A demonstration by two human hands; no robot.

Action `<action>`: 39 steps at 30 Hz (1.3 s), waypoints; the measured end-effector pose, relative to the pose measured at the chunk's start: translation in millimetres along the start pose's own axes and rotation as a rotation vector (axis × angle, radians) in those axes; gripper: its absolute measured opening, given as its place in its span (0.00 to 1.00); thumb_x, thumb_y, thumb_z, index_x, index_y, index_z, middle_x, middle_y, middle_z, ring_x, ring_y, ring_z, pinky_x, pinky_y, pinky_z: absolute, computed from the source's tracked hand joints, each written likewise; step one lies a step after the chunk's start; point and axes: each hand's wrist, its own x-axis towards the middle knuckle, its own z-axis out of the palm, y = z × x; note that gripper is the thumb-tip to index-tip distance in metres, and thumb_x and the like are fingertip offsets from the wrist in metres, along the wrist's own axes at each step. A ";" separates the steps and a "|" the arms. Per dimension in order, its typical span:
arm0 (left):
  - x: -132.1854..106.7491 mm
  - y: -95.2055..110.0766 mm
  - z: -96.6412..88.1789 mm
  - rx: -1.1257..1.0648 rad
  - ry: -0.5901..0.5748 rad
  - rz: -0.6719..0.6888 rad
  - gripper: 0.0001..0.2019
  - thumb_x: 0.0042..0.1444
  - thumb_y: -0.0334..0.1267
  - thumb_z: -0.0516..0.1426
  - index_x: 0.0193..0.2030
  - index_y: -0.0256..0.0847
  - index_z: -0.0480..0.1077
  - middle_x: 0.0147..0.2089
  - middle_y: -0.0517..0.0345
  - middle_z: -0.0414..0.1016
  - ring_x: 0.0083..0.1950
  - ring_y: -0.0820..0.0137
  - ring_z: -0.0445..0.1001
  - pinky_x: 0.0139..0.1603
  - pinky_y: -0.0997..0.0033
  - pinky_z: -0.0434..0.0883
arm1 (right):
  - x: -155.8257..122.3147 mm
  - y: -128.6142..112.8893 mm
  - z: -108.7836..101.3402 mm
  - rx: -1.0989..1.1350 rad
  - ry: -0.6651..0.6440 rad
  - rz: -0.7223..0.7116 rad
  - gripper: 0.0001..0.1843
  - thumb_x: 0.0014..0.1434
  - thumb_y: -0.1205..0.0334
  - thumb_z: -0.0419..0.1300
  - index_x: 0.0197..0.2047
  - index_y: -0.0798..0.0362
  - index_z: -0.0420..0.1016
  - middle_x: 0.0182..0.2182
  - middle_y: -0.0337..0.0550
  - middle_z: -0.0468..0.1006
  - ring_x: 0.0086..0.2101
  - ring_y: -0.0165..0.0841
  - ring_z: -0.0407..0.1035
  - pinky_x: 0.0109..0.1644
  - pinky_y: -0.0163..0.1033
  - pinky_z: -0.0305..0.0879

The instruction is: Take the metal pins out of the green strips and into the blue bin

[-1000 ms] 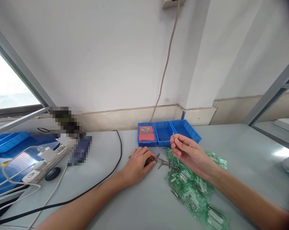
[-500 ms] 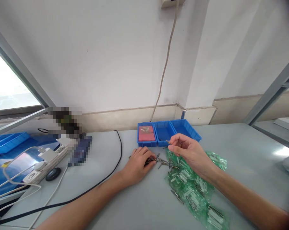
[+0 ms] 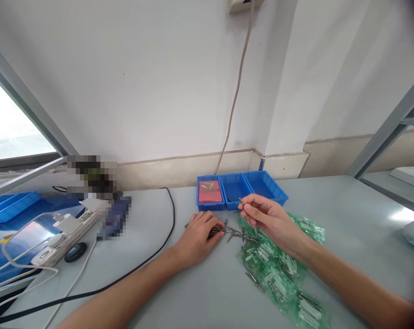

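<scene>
My left hand (image 3: pixel 200 234) rests on the table with its fingers curled over several small metal pins, some showing between thumb and forefinger. More loose metal pins (image 3: pixel 236 232) lie just right of it. Above the front of the middle blue bin (image 3: pixel 236 208), my right hand (image 3: pixel 267 218) pinches one small metal pin (image 3: pixel 241 201) between thumb and fingertips. Under and beside the right forearm lie green plastic bags (image 3: pixel 262 269) with pins and white tube-like pieces inside. The part of the pile beneath my left palm is hidden.
A left blue bin (image 3: pixel 210 207) holds a red packet (image 3: pixel 210 192); a right blue bin (image 3: pixel 267 182) stands beside the middle one. A black cable (image 3: pixel 138 265) crosses the table at left, near a power strip (image 3: pixel 66 237) and a black mouse (image 3: pixel 76 252).
My right hand has shifted slightly left, its fingers drawn closer together, and the pin in it now tilts more upright. My left hand stays in place over the pins.
</scene>
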 end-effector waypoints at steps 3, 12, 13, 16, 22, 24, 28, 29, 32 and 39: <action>0.2 -1.0 0.5 0.002 0.004 -0.002 0.03 0.72 0.36 0.61 0.49 0.46 0.73 0.49 0.59 0.75 0.50 0.63 0.71 0.51 0.61 0.62 | -0.8 -1.8 1.7 0.020 -0.018 0.015 0.15 0.66 0.46 0.70 0.42 0.50 0.82 0.34 0.40 0.76 0.29 0.28 0.60 0.34 0.37 0.56; -0.4 0.1 -1.4 -0.007 0.000 0.003 0.02 0.73 0.37 0.60 0.49 0.46 0.73 0.49 0.59 0.76 0.49 0.64 0.72 0.50 0.61 0.62 | -2.0 -6.5 6.3 0.097 0.023 0.028 0.16 0.62 0.46 0.73 0.42 0.50 0.80 0.33 0.38 0.73 0.28 0.28 0.59 0.33 0.37 0.56; -0.3 0.1 -1.4 -0.005 0.000 0.003 0.02 0.73 0.37 0.60 0.49 0.46 0.73 0.48 0.59 0.76 0.49 0.63 0.72 0.50 0.61 0.63 | -2.1 -6.5 6.0 0.087 0.030 0.026 0.17 0.62 0.46 0.74 0.43 0.49 0.79 0.33 0.38 0.72 0.28 0.28 0.59 0.32 0.37 0.56; -0.3 -0.1 -1.1 0.003 0.002 0.007 0.02 0.73 0.38 0.59 0.49 0.45 0.73 0.48 0.58 0.76 0.49 0.63 0.72 0.50 0.61 0.63 | -2.0 -5.7 4.9 0.011 0.042 0.007 0.17 0.61 0.46 0.73 0.43 0.48 0.78 0.30 0.35 0.70 0.28 0.29 0.60 0.32 0.37 0.54; -0.1 0.1 -0.7 0.002 0.004 -0.003 0.02 0.73 0.38 0.59 0.49 0.45 0.73 0.49 0.58 0.76 0.50 0.63 0.72 0.51 0.60 0.63 | -3.1 -4.4 4.1 -0.224 0.120 -0.135 0.14 0.65 0.46 0.70 0.40 0.47 0.76 0.29 0.36 0.68 0.29 0.32 0.61 0.33 0.40 0.57; 0.2 0.2 -0.9 -0.005 0.002 -0.002 0.02 0.73 0.37 0.59 0.49 0.45 0.73 0.49 0.58 0.76 0.50 0.63 0.72 0.51 0.60 0.63 | -4.2 -4.1 4.7 -0.327 0.192 -0.218 0.13 0.65 0.47 0.70 0.39 0.46 0.77 0.30 0.38 0.70 0.31 0.35 0.64 0.36 0.42 0.61; 0.3 1.0 -1.7 0.001 0.000 -0.001 0.02 0.73 0.37 0.60 0.50 0.46 0.73 0.49 0.57 0.76 0.50 0.62 0.72 0.50 0.60 0.63 | -6.4 -2.4 6.7 -0.499 0.257 -0.368 0.10 0.68 0.49 0.68 0.40 0.45 0.77 0.34 0.41 0.74 0.35 0.39 0.68 0.42 0.45 0.65; 0.1 1.2 -1.8 0.002 -0.001 0.000 0.02 0.73 0.37 0.60 0.50 0.46 0.73 0.49 0.57 0.76 0.50 0.62 0.72 0.50 0.60 0.63 | -6.9 -2.0 7.3 -0.517 0.250 -0.379 0.09 0.68 0.50 0.67 0.40 0.45 0.77 0.35 0.41 0.74 0.35 0.39 0.68 0.42 0.45 0.66; -0.3 1.7 -2.0 -0.003 -0.003 -0.001 0.02 0.73 0.37 0.60 0.49 0.45 0.73 0.49 0.58 0.76 0.50 0.63 0.72 0.50 0.61 0.63 | -8.4 -1.8 8.7 -0.498 0.207 -0.363 0.09 0.69 0.50 0.66 0.40 0.45 0.76 0.35 0.40 0.73 0.35 0.38 0.68 0.41 0.44 0.65; 0.3 1.0 -1.2 -0.010 -0.001 0.000 0.02 0.73 0.37 0.60 0.49 0.45 0.73 0.49 0.58 0.76 0.50 0.63 0.72 0.51 0.60 0.62 | -9.3 -3.8 6.8 -0.302 0.103 -0.174 0.15 0.69 0.43 0.64 0.43 0.46 0.77 0.32 0.39 0.75 0.28 0.33 0.62 0.32 0.41 0.59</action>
